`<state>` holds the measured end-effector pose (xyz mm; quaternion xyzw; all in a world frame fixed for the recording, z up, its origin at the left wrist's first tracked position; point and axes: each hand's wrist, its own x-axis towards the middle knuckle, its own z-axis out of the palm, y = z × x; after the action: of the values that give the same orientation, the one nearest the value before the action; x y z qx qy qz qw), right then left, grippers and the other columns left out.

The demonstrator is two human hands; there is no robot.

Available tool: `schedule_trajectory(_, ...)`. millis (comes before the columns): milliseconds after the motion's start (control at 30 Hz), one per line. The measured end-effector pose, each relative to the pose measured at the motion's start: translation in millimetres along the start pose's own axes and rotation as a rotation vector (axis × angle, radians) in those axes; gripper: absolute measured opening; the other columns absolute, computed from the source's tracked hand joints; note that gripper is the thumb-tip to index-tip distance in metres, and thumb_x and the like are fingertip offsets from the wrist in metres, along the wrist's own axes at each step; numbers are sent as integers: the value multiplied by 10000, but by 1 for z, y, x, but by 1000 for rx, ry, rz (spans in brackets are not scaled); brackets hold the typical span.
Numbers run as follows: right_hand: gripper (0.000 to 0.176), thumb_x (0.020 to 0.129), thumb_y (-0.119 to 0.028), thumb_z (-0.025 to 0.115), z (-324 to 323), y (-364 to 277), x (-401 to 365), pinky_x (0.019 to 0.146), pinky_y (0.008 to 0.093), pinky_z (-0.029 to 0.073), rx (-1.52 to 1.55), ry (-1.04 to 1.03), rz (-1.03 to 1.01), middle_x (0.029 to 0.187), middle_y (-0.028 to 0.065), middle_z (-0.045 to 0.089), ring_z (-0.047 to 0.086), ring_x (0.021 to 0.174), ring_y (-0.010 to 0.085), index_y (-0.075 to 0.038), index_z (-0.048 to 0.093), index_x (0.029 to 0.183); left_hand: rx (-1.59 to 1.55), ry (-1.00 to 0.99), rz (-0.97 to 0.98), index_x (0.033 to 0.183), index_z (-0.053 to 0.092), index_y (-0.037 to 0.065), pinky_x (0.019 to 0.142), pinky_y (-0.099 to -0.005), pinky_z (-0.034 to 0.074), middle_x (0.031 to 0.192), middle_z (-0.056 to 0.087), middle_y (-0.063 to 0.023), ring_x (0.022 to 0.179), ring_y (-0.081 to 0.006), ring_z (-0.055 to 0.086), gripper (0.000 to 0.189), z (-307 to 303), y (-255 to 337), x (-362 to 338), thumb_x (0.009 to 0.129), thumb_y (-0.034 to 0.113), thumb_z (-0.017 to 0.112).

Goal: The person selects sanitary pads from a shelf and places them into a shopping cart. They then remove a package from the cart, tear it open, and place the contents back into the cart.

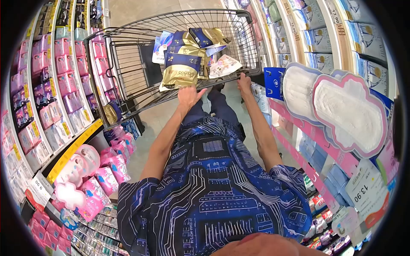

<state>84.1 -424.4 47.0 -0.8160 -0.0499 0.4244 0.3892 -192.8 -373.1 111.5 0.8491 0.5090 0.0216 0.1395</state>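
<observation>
A dark wire shopping cart (128,57) stands in front of me. My left hand (189,96) is closed over its near rail, just below a gold and navy package (183,68) in the cart. At the rail's right end, my right hand (244,84) is wrapped round the handle near the corner. More packages lie heaped in the basket: another gold and navy one (209,37), a blue and white one (161,47) at the left, and a pale printed one (225,66) near the right hand.
Shelves of pink and purple packages (66,64) line the left side, with pink packs (106,179) lower down. Shelves of blue and white packages (318,38) stand at the right. Large pad-shaped displays (350,111) stick out near my right arm.
</observation>
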Motion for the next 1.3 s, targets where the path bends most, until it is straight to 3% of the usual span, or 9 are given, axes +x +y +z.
schedule_trajectory(100,316,888,-342,511,-5,24,8,347,269,292,5,-74,-78,530,17,472,392,394,98,-51,533,769,-22,-11,16,686,671,28,530,-394,514,554,624,-154,525,-304,642,678,2,-8,-7,806,685,556)
schedule_trajectory(267,365,879,-331,486,-1,27,5,320,277,235,19,28,-35,491,-5,421,333,349,106,-103,445,598,-95,-27,13,686,660,16,531,-393,518,543,621,-143,526,-300,645,679,3,-14,-12,807,676,560)
schedule_trajectory(500,373,866,-338,494,2,22,-12,355,290,260,27,82,-16,505,4,441,377,391,120,-86,467,593,-169,-44,-3,727,663,14,612,-407,536,632,654,-165,612,-322,666,651,0,-15,-18,804,654,579)
schedule_trajectory(833,387,864,-324,483,11,20,-4,326,314,300,-145,148,-140,519,39,474,414,371,151,-30,514,613,-105,8,-7,762,671,9,601,-415,531,606,648,-156,596,-321,664,701,-3,-20,-13,818,691,520)
schedule_trajectory(933,430,870,-334,485,15,42,21,406,384,406,-87,209,-240,558,110,552,512,433,230,21,567,642,-62,-1,-21,773,677,17,597,-418,529,598,644,-152,590,-315,662,697,-2,-16,-15,815,695,520)
schedule_trajectory(1000,463,885,-331,454,6,25,1,575,436,456,-485,226,-372,635,214,589,567,581,370,70,572,684,-72,49,3,775,680,26,597,-416,526,589,639,-149,581,-311,658,691,-3,-14,-16,811,698,522)
schedule_trajectory(1067,481,896,-316,439,15,23,-1,706,491,467,-524,278,-518,728,306,603,585,709,479,113,579,732,-29,43,15,773,682,32,601,-413,524,590,638,-149,577,-310,655,686,-3,-18,-10,808,700,524)
schedule_trajectory(1200,478,900,-288,437,23,29,0,765,532,437,-282,187,-325,829,362,596,580,834,515,149,593,783,17,67,25,774,683,33,612,-404,522,600,641,-149,581,-304,654,679,-6,-18,-9,808,694,529)
schedule_trajectory(1300,499,902,-302,440,28,44,18,763,542,429,-267,208,-441,838,368,597,580,844,509,160,592,790,27,50,19,774,683,30,617,-405,523,621,649,-157,589,-302,657,676,-7,-18,-7,812,688,529)
